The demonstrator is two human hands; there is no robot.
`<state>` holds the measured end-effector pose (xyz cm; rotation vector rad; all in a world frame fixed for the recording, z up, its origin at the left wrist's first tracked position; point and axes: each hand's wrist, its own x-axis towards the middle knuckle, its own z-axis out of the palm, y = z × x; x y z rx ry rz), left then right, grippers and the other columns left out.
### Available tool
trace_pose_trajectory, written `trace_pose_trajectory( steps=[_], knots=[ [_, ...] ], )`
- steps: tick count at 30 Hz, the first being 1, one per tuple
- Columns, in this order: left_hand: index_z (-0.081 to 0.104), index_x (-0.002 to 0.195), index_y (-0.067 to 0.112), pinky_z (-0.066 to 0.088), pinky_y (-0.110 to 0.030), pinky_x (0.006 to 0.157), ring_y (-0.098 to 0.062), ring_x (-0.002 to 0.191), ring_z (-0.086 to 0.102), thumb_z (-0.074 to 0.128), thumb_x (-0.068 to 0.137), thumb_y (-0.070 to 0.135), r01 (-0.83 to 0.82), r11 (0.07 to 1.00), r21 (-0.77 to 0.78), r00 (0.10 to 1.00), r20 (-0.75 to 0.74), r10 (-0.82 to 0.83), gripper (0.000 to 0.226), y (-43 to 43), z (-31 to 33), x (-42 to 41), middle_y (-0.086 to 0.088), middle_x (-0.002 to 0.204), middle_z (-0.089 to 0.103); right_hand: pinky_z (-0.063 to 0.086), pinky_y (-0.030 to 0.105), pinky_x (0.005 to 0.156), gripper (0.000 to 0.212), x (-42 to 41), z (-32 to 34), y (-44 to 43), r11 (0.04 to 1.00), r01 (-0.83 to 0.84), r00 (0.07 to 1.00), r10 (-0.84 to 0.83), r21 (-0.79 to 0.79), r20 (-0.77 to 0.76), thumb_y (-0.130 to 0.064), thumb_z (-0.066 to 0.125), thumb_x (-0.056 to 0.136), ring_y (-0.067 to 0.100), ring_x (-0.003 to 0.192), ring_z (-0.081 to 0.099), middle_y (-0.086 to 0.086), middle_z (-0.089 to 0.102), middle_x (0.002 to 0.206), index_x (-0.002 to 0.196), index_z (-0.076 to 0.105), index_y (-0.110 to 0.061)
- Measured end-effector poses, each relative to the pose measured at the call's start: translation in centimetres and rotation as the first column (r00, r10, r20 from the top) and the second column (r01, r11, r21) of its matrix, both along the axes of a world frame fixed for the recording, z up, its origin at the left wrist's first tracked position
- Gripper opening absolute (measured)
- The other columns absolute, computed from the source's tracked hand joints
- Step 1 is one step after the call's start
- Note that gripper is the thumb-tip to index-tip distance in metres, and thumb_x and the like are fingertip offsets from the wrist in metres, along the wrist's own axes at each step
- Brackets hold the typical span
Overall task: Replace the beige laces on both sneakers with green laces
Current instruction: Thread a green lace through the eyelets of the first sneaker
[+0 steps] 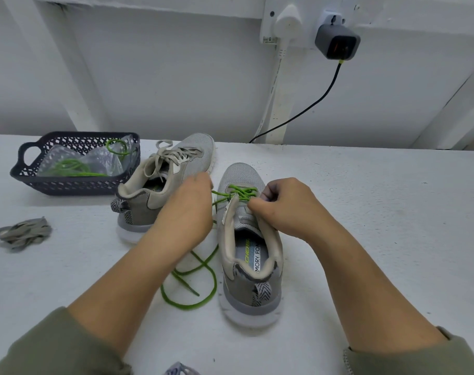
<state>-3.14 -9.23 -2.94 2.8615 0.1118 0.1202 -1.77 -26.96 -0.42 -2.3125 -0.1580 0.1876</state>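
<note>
The left hand is curled, its fingertips pinching the green lace just left of the near sneaker. The right hand is also curled, thumb inside and fingers outside the right eyelet edge of that sneaker, gripping it; whether it pinches the lace as well I cannot tell. The near sneaker stands on the counter between and below the two hands, toe pointing away from the person, heel towards them. The green lace crosses only its front eyelets, just ahead of the fingertips, and the rest of the lace trails down behind the left wrist and lies in loose loops on the counter between the forearms, beside the sneaker's left side. The far sneaker stands just beyond the left hand, partly hidden by it, with a beige lace threaded and tied. Farther left of the left hand sits a dark basket holding a clear bag and a spare lace, also green. Left of the left forearm, well apart from it, a loose beige lace lies bundled on the counter. High beyond the right hand, a grey charger sits in a wall socket, its dark cable dropping behind the counter. Olive sleeves are pushed up both forearms.
</note>
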Motion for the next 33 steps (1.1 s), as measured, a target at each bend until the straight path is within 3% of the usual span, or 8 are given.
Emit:
trace_pose_trajectory(
  steps=[5,9,12,17,21,26,29,33],
  knots=[
    [0.063,0.113,0.02,0.038,-0.037,0.096,-0.027,0.115,0.037,0.052,0.096,0.028,0.252,0.865,0.433,0.967,-0.092,-0.236,0.022,1.8,0.4,2.7,-0.002,0.118,0.051,0.04,0.027,0.055,0.02,0.1,0.0,-0.2,1.0,-0.01,1.0,0.01,0.008,-0.004,-0.031,0.064,0.074,0.014,0.058,0.042,-0.001,0.048,0.062,0.066,0.052,-0.017],
    [0.059,0.087,0.024,0.042,-0.042,0.098,-0.028,0.103,0.052,0.049,0.096,0.037,0.259,0.963,-0.078,0.963,-0.054,-0.263,0.019,3.6,5.1,2.0,0.0,0.088,0.06,0.044,0.029,0.056,0.021,0.4,-0.2,-0.3,1.0,0.009,1.0,-0.008,0.025,-0.03,-0.033,0.064,0.071,0.015,0.058,0.044,-0.001,0.048,0.061,0.065,0.05,-0.018],
    [0.063,0.086,0.028,0.048,-0.046,0.084,-0.035,0.091,0.061,0.05,0.091,0.045,0.314,0.811,-0.493,0.948,0.122,-0.293,0.021,3.4,7.5,1.1,-0.013,0.093,0.067,0.044,0.028,0.058,0.021,0.6,0.0,-0.2,1.0,-0.025,0.999,0.026,0.002,-0.039,-0.033,0.063,0.074,0.017,0.06,0.048,-0.002,0.052,0.065,0.072,0.051,-0.016],
    [0.06,0.083,0.04,0.04,-0.036,0.074,-0.018,0.089,0.052,0.042,0.097,0.039,0.406,0.834,-0.374,0.914,0.153,-0.376,0.022,1.5,5.4,1.1,0.004,0.09,0.059,0.037,0.02,0.063,0.03,1.6,0.8,0.8,0.986,-0.164,0.976,0.165,-0.016,0.142,-0.034,0.064,0.087,0.003,0.074,0.05,-0.007,0.057,0.096,0.117,0.056,-0.032],
    [0.058,0.081,0.038,0.037,-0.036,0.072,-0.016,0.086,0.05,0.038,0.092,0.044,0.391,0.807,-0.443,0.92,0.188,-0.343,0.024,1.8,4.5,1.0,0.005,0.082,0.057,0.037,0.016,0.058,0.007,2.6,0.0,1.5,0.993,-0.087,0.969,0.067,0.079,0.236,-0.03,0.062,0.091,0.0,0.064,0.052,-0.011,0.061,0.074,0.085,0.066,-0.027],
    [0.06,0.084,0.029,0.045,-0.05,0.071,-0.024,0.07,0.051,0.037,0.097,0.044,0.311,0.747,-0.587,0.95,0.166,-0.265,0.03,2.3,4.5,0.5,-0.025,0.086,0.059,0.055,0.034,0.071,0.013,3.6,-1.9,0.5,0.969,0.213,0.977,-0.209,0.123,-0.048,-0.025,0.064,0.089,0.021,0.079,0.063,0.003,0.066,0.087,0.098,0.066,-0.015],
    [0.06,0.083,0.028,0.03,-0.031,0.055,0.0,0.048,0.038,0.038,0.102,0.03,0.298,0.802,-0.518,0.954,0.139,-0.265,0.03,2.0,4.1,0.7,0.011,0.051,0.046,0.041,0.021,0.078,0.045,3.1,-0.6,0.6,1.0,-0.006,0.985,0.006,0.0,0.174,-0.025,0.063,0.089,0.011,0.093,0.052,-0.001,0.048,0.114,0.132,0.049,-0.027],
    [0.06,0.083,0.028,0.028,-0.028,0.052,-0.002,0.043,0.034,0.038,0.102,0.032,0.319,0.779,-0.539,0.946,0.13,-0.297,0.029,1.4,4.2,0.6,0.012,0.046,0.039,0.03,0.01,0.067,0.022,3.3,0.7,1.4,0.984,-0.138,0.856,0.176,-0.113,0.487,-0.023,0.062,0.093,0.009,0.083,0.046,0.004,0.056,0.099,0.111,0.071,-0.016]
  ],
)
